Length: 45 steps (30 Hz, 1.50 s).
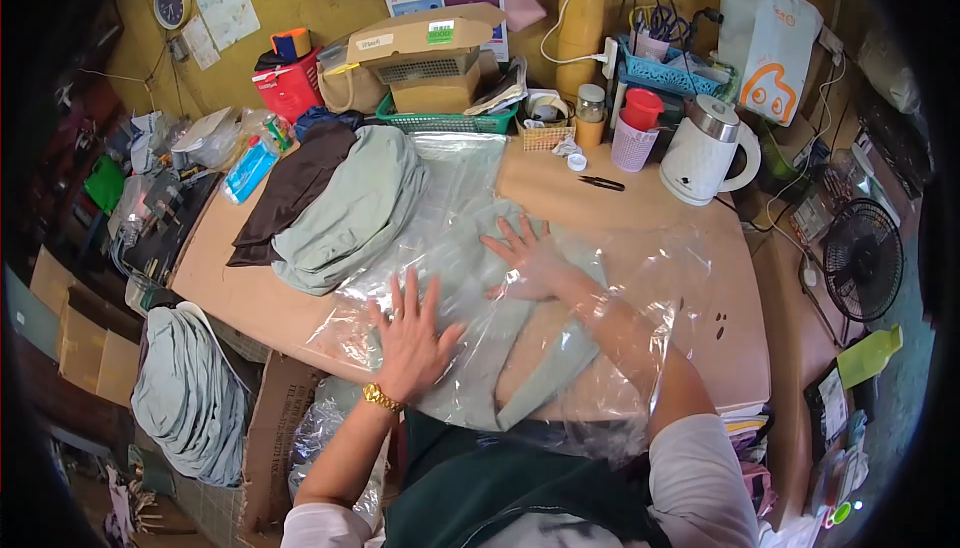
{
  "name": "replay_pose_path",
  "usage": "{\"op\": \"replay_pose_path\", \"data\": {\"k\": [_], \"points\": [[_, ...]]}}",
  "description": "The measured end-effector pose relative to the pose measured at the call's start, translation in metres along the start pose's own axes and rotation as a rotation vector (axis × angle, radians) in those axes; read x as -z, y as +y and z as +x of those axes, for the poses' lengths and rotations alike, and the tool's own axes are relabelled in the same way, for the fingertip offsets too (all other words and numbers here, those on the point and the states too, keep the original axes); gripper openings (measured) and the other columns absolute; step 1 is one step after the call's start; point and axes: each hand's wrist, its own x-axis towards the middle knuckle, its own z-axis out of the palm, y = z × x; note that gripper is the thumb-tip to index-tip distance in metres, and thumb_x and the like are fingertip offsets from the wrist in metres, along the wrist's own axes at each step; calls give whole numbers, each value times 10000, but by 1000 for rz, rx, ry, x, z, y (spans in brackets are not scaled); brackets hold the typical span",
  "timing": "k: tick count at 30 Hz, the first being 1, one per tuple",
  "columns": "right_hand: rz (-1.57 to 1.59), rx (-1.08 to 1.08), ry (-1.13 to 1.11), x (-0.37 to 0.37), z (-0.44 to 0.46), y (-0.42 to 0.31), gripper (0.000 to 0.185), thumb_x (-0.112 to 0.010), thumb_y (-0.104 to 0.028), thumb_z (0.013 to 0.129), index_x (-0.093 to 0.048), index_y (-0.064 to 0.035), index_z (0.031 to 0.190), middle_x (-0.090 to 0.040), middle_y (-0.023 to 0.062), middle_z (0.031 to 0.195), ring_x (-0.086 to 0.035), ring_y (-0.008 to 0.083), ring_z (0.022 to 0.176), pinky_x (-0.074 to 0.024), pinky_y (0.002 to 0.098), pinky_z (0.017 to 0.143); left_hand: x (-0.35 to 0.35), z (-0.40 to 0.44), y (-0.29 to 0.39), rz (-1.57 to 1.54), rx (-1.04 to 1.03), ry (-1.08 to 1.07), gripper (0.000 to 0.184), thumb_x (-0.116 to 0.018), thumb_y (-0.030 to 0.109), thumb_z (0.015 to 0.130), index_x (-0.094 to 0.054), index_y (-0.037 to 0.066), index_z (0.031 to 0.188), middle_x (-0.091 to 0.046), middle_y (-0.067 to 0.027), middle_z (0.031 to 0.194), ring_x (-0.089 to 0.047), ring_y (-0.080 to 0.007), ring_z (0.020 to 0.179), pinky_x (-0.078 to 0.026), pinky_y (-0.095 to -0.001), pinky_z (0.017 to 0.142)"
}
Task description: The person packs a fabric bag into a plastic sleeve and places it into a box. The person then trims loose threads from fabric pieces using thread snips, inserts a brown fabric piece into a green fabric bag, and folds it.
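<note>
A light green garment (480, 348) lies on the brown table under or inside a clear plastic bag (625, 258). My left hand (412, 336), with a gold watch at the wrist, rests palm down on the plastic with its fingers spread. To its right, my right hand (525, 260) is spread over the upper part of the garment, and plastic covers that forearm and seems to cover part of the hand. Neither hand grips anything. Folded pale green cloth (360, 203) and dark brown cloth (295, 188) lie beyond my left hand.
Along the table's back stand a green basket (450, 122), a pink cup (633, 144) and a white kettle (700, 153). Black snips (602, 183) lie before them. A black fan (862, 260) is at right. Stacked pale cloth (190, 398) sits at lower left.
</note>
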Motion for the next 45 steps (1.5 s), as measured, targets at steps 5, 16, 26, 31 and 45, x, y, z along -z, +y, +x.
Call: {"op": "replay_pose_path", "data": {"k": [5, 16, 26, 31, 45], "points": [[94, 2, -8, -7, 29, -3, 946, -529, -719, 798, -241, -195, 1531, -66, 182, 1607, -21, 411, 1474, -32, 674, 1117, -2, 4, -23, 136, 112, 65, 705, -506, 445, 931, -323, 12, 1458, -258, -221, 1541, -239, -422, 1418, -217, -640, 1084], [1130, 622, -552, 65, -128, -102, 409, -542, -329, 954, -570, -94, 1287, -494, 149, 1376, -582, 275, 1108, -431, 432, 943, -9, 92, -77, -390, 209, -325, 555, -691, 449, 817, -657, -105, 834, -653, -220, 710, -657, -344, 741, -487, -425, 692], [1271, -401, -182, 49, -279, 55, 90, -616, -88, 894, -679, -28, 917, -617, 50, 707, -590, 108, 650, -461, 281, 561, -3, 34, -139, -96, 464, 70, 432, -734, 270, 788, -609, -53, 1046, -660, -196, 918, -631, -332, 807, -484, -429, 721], [209, -673, 641, 53, -321, 18, 113, -557, -98, 931, -642, -22, 935, -626, 80, 812, -625, 216, 763, -483, 314, 667, 22, 28, -62, -40, 120, 307, 803, -728, 361, 792, -353, 74, 1441, -300, -244, 1503, -320, -474, 1349, -306, -549, 1072], [-46, -795, 110, -4, -98, 80, 695, -512, -555, 882, -380, -212, 1472, -278, 167, 1552, -235, 327, 1440, -55, 694, 1096, -67, 32, 52, -25, -69, -96, 887, -532, 684, 816, -347, 130, 1483, -177, -161, 1588, -97, -467, 1447, -61, -760, 1043]]}}
